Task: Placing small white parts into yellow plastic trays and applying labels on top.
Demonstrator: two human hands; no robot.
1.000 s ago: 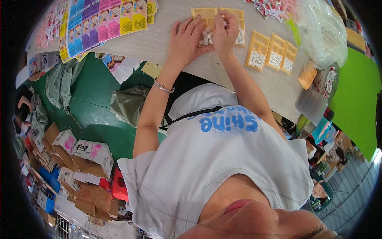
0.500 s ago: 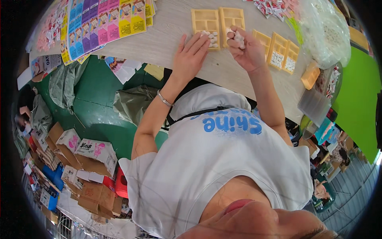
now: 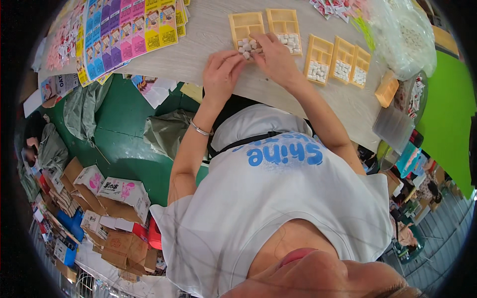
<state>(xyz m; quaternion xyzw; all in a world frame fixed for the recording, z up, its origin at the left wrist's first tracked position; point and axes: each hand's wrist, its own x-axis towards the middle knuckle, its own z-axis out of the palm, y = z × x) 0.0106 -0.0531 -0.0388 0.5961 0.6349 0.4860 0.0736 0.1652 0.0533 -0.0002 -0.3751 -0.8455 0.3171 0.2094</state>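
Observation:
Both of my hands meet at the near end of the leftmost yellow compartment tray (image 3: 246,21) on the table. Small white block-like pieces (image 3: 247,45) lie heaped in its near compartment. My left hand (image 3: 221,73) has its fingers bent and drawn together at the tray's near left corner; what they pinch, if anything, is hidden. From the right, my right hand (image 3: 276,60) reaches over the same compartment, its fingers and thumb closed around some of the pieces. Just right of it stands a second tray (image 3: 283,20), its near compartment also filled with white pieces.
Three more filled trays (image 3: 319,47) stand to the right, near an orange-yellow container (image 3: 386,93). A clear plastic bag (image 3: 405,42) lies at the back right. Printed colourful sheets (image 3: 131,30) and small packets (image 3: 64,42) cover the left. Cardboard boxes (image 3: 124,248) sit on the floor.
My right hand, raised with a handful of white pieces, has come down and left to the leftmost tray. My left hand, flat with fingers extended before, has bent its fingers at the tray's corner.

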